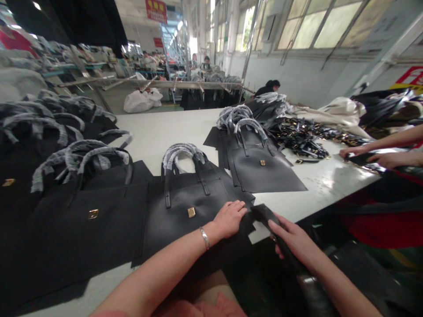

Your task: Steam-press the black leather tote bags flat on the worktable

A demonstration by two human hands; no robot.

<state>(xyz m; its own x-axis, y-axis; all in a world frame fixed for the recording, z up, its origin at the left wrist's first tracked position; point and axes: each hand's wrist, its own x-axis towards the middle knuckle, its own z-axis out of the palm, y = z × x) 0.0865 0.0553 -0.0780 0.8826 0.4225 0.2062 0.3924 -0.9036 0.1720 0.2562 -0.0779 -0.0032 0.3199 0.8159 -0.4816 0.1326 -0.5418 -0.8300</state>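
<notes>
your left hand [230, 219] lies ungripped on the black bag [175, 226]: press evenly to steady it; your right hand [294, 237] grasps a black strip [265, 214], so hold it firmly.

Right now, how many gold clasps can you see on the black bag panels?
4 gold clasps: one at the far left, one right of it, one near the middle, and one farther back, to the right. Others may be hidden underneath.
</notes>
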